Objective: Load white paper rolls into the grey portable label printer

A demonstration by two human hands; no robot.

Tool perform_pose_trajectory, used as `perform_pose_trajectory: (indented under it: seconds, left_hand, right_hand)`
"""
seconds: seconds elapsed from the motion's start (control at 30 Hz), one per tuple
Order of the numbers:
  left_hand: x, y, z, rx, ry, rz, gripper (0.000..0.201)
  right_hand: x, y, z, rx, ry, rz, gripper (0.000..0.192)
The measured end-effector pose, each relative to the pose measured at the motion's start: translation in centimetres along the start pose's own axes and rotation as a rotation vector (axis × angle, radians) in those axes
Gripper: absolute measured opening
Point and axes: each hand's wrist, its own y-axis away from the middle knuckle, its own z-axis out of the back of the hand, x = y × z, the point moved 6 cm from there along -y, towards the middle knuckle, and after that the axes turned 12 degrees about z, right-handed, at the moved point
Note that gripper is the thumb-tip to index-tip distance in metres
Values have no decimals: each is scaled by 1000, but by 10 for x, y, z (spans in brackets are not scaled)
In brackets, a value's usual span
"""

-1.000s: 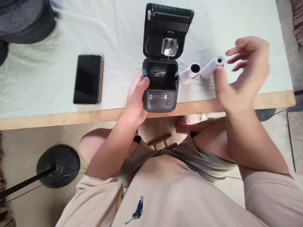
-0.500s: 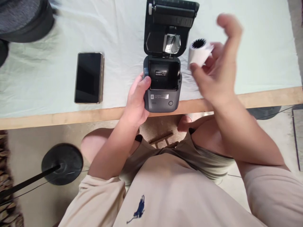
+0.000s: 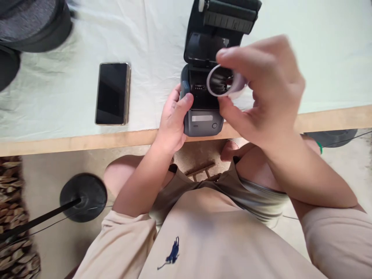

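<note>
A dark grey label printer (image 3: pixel 203 124) stands at the table's front edge with its lid (image 3: pixel 215 46) swung up and back. My left hand (image 3: pixel 173 120) is wrapped round the printer's left side, thumb on the rim of the paper bay. Between the thumb and fingers of my right hand (image 3: pixel 266 89) is a white paper roll (image 3: pixel 240 87), its dark toothed core facing up. The roll is tilted over the right part of the bay and hides some of it. Whether it touches the printer I cannot tell.
A phone (image 3: pixel 112 93) with a dark screen lies on the pale tablecloth (image 3: pixel 154 46) to the left. A black padded case (image 3: pixel 35 27) sits at the back left. Below the table's wooden edge (image 3: pixel 128 140), a round black stand base (image 3: pixel 83 197) rests on the floor.
My right hand has brought the paper roll leftward from beside the printer to over its bay, tilting it. My left hand still holds the printer; the view has shifted slightly.
</note>
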Motion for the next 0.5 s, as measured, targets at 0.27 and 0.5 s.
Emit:
perform_pose_trajectory:
  seconds: [0.27, 0.5]
  left_hand:
    - [2, 2, -2, 34, -14, -21, 12]
    - [0, 4, 0, 37, -13, 51, 19]
  right_hand:
    - [-13, 1, -14, 45, 329, 0, 29]
    - [4, 7, -17, 3, 215, 252, 27]
